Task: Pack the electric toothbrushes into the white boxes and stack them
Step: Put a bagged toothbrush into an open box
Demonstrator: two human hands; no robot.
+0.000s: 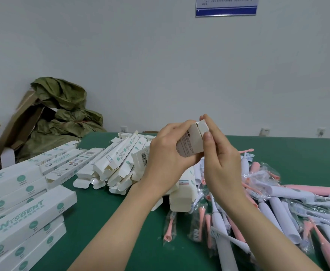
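The left hand (168, 153) grips the box (189, 143), long axis tilted up toward the right hand (218, 157), which pinches the end flap (203, 127) (it seems not yet tucked in).

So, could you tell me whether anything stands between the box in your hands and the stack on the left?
Only the loose pile of empty boxes lies between the held box and the stack; the green table nearer you looks free.

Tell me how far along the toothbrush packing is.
Done: a stack of boxes sits at the left. In hand: the left hand grips a white box while the right hand pinches its end flap. Remaining: a heap of open boxes and a pile of loose toothbrushes.
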